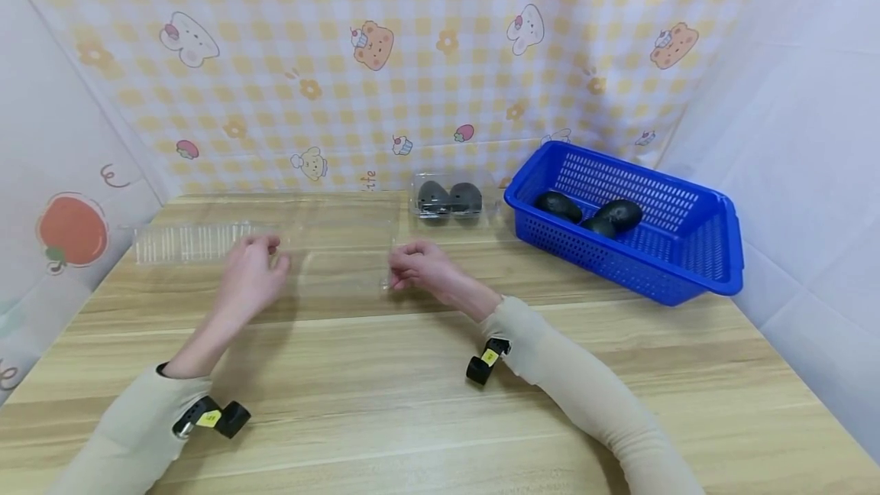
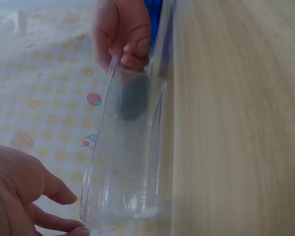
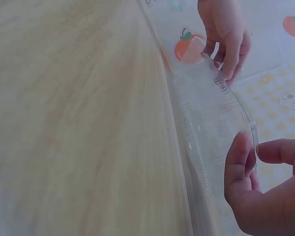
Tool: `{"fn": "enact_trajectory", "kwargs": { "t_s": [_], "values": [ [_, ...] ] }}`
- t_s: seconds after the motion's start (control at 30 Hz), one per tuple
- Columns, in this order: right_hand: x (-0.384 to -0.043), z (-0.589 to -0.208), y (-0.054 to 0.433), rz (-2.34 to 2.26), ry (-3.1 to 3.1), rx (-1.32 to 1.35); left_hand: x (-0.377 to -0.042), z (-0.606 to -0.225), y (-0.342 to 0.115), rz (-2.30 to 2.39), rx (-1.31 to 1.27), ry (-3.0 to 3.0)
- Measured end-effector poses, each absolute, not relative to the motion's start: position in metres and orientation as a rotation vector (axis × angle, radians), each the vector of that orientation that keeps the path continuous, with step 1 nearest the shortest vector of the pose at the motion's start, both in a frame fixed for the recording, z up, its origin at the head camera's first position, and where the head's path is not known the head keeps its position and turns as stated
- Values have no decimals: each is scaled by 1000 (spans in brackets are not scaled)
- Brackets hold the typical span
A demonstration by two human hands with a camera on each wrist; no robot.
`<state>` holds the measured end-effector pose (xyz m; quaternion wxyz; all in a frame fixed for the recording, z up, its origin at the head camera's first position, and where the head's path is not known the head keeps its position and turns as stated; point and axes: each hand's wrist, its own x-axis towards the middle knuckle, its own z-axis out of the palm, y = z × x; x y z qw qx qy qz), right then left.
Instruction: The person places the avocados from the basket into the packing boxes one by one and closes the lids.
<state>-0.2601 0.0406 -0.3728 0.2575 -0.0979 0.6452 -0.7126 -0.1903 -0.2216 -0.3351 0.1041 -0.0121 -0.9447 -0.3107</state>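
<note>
Between my two hands is a clear plastic clamshell container [image 1: 347, 270], see-through and standing over the wooden table. My right hand [image 1: 426, 270] pinches its right end, thumb and fingers on either side of the thin rim in the right wrist view. At the opposite end, my left hand [image 1: 254, 273] has its fingertips on the rim corner, and the right wrist view shows that hand [image 3: 228, 42] pinching the edge. Through the clear wall [image 2: 130, 162] in the left wrist view, a dark rounded shape [image 2: 133, 101] shows near the right hand.
Farther left lies ribbed clear plastic packaging [image 1: 186, 243]. At the back, a closed clear box [image 1: 419, 182] holds two dark avocados [image 1: 464, 198]. A blue perforated basket [image 1: 701, 273] with several avocados [image 1: 622, 214] stands at the right. A checked cloth [image 1: 440, 82] hangs behind the table.
</note>
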Motion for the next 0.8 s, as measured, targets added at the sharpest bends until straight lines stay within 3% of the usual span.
{"fn": "enact_trajectory", "kwargs": {
  "t_s": [0.37, 0.8],
  "values": [
    [-255, -374, 61, -1809, 1691, -329, -193, -331, -237, -865, -156, -2977],
    [-250, -369, 84, -1642, 1653, -446, -190, -322, -246, -1272, -222, -3151]
  ]
}}
